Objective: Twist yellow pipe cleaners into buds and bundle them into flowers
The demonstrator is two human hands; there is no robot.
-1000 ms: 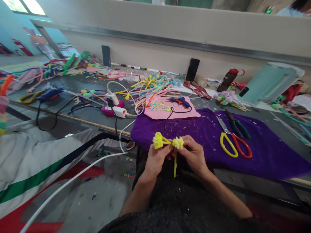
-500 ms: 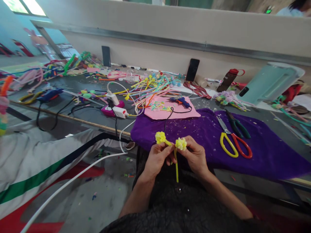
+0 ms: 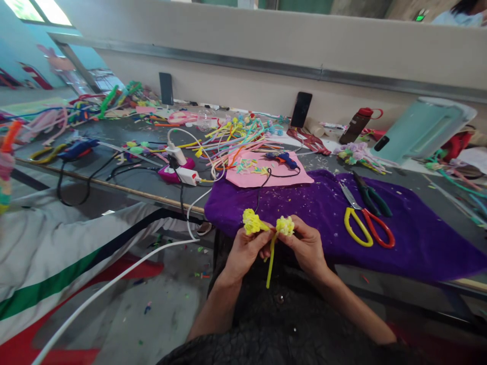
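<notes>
Close together over my lap, both hands pinch yellow pipe-cleaner flowers. My left hand [image 3: 245, 248] is closed on the stem of a bright yellow pipe-cleaner flower [image 3: 251, 221], whose fluffy head tips up to the left. Between thumb and fingers, my right hand [image 3: 304, 241] grips a paler yellow pipe-cleaner flower [image 3: 285, 225] just below its head. A yellow stem [image 3: 271, 266] hangs down between the hands; which flower it belongs to I cannot tell. Past the hands lies a purple cloth [image 3: 304, 203] dotted with scraps.
Scissors [image 3: 357, 218] and dark pliers [image 3: 371, 195] lie right on the cloth. A glue gun [image 3: 283, 158] and cut bits rest on pink paper [image 3: 274, 178]. Left of it are a power strip [image 3: 177, 172] and trailing cables. A person's white trouser leg [image 3: 95, 248] is at left.
The hanging yellow stem has swung its lower end to the left. The left flower has tilted slightly, showing more of its stem. Both hands stay in nearly the same place.
</notes>
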